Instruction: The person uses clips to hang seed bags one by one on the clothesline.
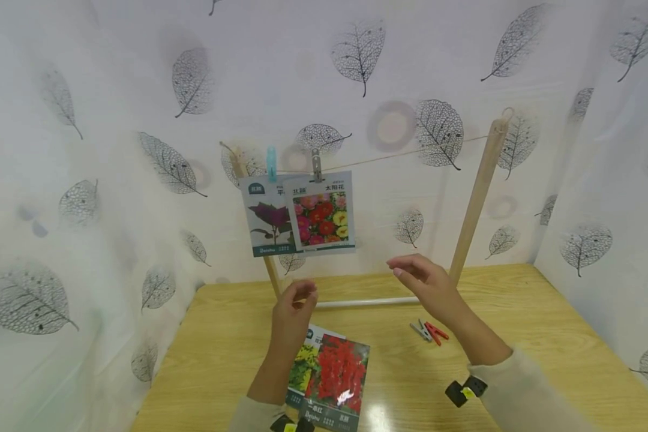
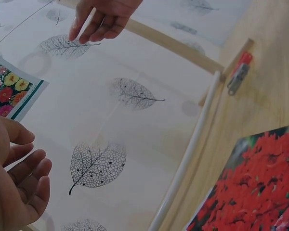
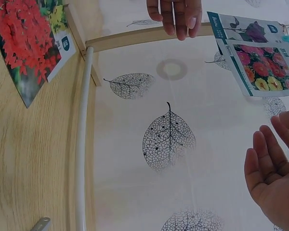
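Two seed packets hang from a string tied between wooden posts. The left packet [image 1: 270,222], with a purple plant, is held by a blue clothespin [image 1: 272,164]; the right one [image 1: 323,216], with red, pink and yellow flowers, hangs from a grey clothespin [image 1: 316,165] and overlaps it. Below them my left hand [image 1: 293,315] is raised with loosely bent fingers, holding nothing. My right hand [image 1: 426,282] hovers to the right of the packets, its fingers relaxed and nothing in them. On the table lie a red-flower packet [image 1: 339,372] and, partly under it, a yellow-flower packet [image 1: 304,360].
Grey and red clothespins [image 1: 436,333] lie on the wooden table [image 1: 497,318] beneath my right hand. The right post [image 1: 477,204] rises behind that hand. A white rod [image 1: 367,302] joins the stand's base. Leaf-print sheeting [image 1: 324,72] surrounds the table.
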`<state>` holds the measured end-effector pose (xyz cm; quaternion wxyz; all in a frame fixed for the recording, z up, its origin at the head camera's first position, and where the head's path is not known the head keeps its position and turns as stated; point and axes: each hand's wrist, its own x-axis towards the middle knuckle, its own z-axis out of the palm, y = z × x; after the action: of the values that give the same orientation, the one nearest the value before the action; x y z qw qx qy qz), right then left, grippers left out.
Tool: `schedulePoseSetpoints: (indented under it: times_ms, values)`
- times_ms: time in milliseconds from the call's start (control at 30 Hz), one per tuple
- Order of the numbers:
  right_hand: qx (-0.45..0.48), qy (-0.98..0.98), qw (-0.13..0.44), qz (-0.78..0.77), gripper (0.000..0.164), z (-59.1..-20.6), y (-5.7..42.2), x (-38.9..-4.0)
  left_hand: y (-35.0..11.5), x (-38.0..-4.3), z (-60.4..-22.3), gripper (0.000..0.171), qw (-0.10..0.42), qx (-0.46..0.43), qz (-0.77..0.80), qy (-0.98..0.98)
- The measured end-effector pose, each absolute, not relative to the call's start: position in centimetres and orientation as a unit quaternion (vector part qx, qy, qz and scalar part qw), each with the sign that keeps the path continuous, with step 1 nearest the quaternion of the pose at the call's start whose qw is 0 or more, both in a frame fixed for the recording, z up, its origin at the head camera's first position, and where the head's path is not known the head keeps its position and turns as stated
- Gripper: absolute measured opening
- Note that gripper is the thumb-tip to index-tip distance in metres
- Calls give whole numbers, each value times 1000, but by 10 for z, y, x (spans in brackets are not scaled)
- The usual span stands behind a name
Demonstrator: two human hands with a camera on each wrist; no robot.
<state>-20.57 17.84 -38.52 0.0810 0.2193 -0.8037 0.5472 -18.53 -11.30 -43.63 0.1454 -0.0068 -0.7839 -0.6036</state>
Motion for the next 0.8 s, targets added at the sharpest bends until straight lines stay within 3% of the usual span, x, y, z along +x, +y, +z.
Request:
schedulePoseSetpoints:
  times_ms: [800]
  values:
    - [197,-806,75,554,29,-419,187,-204,-113,-181,-452,20,134,-9,-610,-781]
